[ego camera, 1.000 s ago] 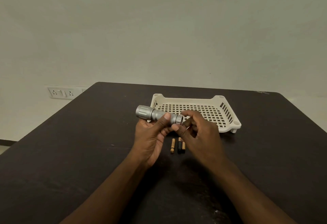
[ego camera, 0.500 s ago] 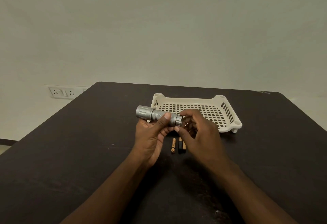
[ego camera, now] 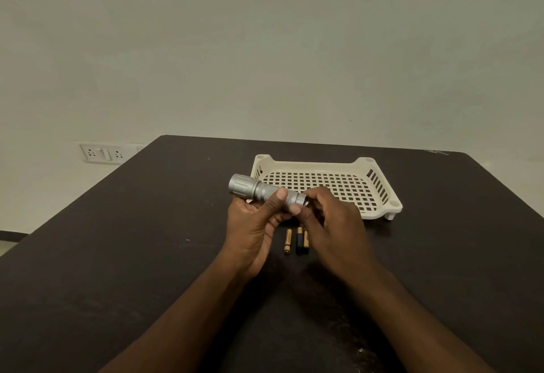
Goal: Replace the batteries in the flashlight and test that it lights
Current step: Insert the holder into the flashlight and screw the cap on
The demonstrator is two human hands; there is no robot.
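1. A person's left hand (ego camera: pixel 253 225) grips a silver flashlight (ego camera: pixel 265 191) above the dark table (ego camera: pixel 117 255), head far-left, tail right.
2. The right hand (ego camera: pixel 329 222) pinches the tail cap (ego camera: pixel 301 200), nearest it.
3. Three batteries (ego camera: pixel 297 241) lie beneath, near a cream basket (ego camera: pixel 379 193).

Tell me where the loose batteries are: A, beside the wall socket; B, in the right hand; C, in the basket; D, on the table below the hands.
D: the batteries lie side by side on the table, near of the flashlight, outside the basket.
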